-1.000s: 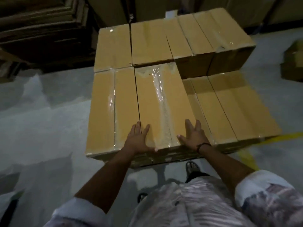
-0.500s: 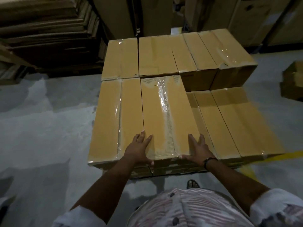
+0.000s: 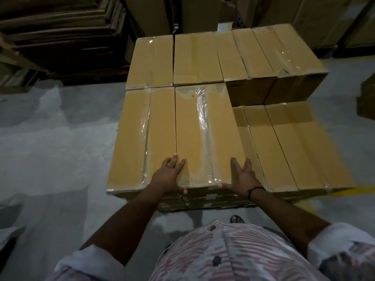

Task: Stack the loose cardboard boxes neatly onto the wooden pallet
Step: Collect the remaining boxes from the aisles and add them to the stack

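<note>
Hands on one box: left hand (image 3: 168, 175) and right hand (image 3: 243, 178) lie flat on the near end of a long tan cardboard box with a clear tape strip down its top (image 3: 205, 134). Fingers are straight and spread on the top face. Each thumb sits at the near top edge. Neither hand is curled round it; this is a press, not a clamp.

Box position: upper layer, near row, second from left. Its left long side touches the tan taped box at the near left corner (image 3: 138, 138). Its far end butts against the far row of tan boxes (image 3: 194, 59). Near end looks about flush with the left neighbour's.

To the right the stack steps down: lower-layer tan boxes (image 3: 284, 145) lie exposed, tops bare. The far row continues at upper height above them, to the far right corner.

Pallet can't be made out under the stack; only lower box faces show at the near edge.

Around: grey concrete floor (image 3: 60, 149), yellow floor line (image 3: 363, 188) at near right, dark pile of flat cardboard sheets (image 3: 60, 37) far left, one loose brown box (image 3: 367, 98) at the right edge, well apart from the stack. Black wristband (image 3: 256, 192) on the right wrist. Sandalled foot (image 3: 236, 219) just near of the stack.
</note>
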A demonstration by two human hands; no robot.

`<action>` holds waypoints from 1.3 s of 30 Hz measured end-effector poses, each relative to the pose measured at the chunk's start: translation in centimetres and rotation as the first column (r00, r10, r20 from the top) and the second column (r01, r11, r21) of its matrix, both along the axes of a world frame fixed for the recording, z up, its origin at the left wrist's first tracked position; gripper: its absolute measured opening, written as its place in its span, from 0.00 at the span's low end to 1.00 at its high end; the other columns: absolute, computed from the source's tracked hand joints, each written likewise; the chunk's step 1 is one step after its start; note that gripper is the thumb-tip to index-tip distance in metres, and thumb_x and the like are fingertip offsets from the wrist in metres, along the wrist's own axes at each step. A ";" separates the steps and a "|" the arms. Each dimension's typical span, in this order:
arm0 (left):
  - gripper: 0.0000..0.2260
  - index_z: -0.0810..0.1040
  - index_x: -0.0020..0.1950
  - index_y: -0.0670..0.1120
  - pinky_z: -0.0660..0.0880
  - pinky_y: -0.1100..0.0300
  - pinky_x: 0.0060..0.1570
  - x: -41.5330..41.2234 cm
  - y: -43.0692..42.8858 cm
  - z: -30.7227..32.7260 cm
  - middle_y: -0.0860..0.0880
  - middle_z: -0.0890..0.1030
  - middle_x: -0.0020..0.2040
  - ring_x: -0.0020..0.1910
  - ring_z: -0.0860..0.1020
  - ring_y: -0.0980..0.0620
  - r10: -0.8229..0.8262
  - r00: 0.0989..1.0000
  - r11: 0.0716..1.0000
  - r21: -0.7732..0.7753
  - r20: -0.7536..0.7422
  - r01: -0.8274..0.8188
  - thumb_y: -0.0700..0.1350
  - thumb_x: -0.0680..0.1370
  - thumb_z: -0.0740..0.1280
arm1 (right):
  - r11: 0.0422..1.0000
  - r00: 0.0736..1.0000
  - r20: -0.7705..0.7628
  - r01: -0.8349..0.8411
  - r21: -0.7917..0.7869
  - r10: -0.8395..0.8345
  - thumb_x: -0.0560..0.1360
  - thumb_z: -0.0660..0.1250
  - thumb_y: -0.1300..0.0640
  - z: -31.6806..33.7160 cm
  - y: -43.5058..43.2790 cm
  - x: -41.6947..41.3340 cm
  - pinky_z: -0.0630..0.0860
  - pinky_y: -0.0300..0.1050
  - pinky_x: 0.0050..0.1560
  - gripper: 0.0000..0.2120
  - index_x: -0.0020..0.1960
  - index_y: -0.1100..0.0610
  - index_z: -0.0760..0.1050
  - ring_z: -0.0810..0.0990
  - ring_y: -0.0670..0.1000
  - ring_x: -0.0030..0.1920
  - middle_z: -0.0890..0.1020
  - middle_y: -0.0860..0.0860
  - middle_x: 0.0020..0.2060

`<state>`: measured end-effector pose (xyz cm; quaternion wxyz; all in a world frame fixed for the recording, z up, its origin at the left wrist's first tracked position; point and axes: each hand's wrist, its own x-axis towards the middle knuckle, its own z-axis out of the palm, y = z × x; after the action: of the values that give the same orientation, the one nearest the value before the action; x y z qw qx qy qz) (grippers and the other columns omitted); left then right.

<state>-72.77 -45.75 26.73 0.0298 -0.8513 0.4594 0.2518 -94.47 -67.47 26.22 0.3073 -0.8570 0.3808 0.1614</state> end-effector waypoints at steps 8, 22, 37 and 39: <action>0.61 0.40 0.83 0.56 0.63 0.43 0.76 -0.1 0.0 0.1 0.48 0.39 0.84 0.82 0.43 0.41 -0.024 0.999 1.000 0.017 0.039 0.023 0.64 0.65 0.79 | 1.000 0.999 -0.026 -0.020 -0.005 0.020 0.63 0.74 0.27 0.1 0.0 -0.1 0.66 0.60 0.74 0.61 0.81 0.40 0.38 0.58 0.67 0.76 0.33 0.56 0.79; 0.58 0.37 0.83 0.54 0.61 0.44 0.77 -0.8 -0.1 0.2 0.47 0.37 0.83 0.82 0.41 0.42 -0.010 0.999 1.000 0.028 0.033 0.009 0.60 0.70 0.78 | 0.991 0.977 -0.180 -0.128 -0.043 0.118 0.68 0.64 0.23 0.3 0.3 0.0 0.60 0.66 0.75 0.59 0.79 0.43 0.28 0.44 0.68 0.79 0.26 0.61 0.76; 0.57 0.36 0.83 0.51 0.58 0.43 0.77 -1.2 -0.2 0.4 0.45 0.36 0.83 0.82 0.41 0.41 -0.017 0.999 0.997 0.078 0.034 0.014 0.58 0.72 0.78 | 0.816 0.852 -0.202 -0.522 -0.246 0.484 0.85 0.53 0.54 -1.0 7.0 0.9 0.37 0.68 0.77 0.35 0.80 0.46 0.30 0.30 0.64 0.78 0.29 0.52 0.79; 0.57 0.37 0.83 0.51 0.60 0.42 0.77 -1.0 -0.2 0.6 0.44 0.36 0.83 0.82 0.41 0.40 -0.033 0.999 0.994 0.100 0.025 0.030 0.57 0.72 0.78 | 0.813 0.841 -0.263 -0.531 -0.238 0.473 0.84 0.55 0.58 -1.1 7.8 1.4 0.37 0.68 0.77 0.38 0.80 0.47 0.30 0.29 0.65 0.77 0.28 0.52 0.78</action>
<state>-73.75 -45.94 27.38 0.0824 -0.8447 0.4591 0.2627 -93.09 -59.65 25.11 0.0809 -0.9441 0.1879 0.2587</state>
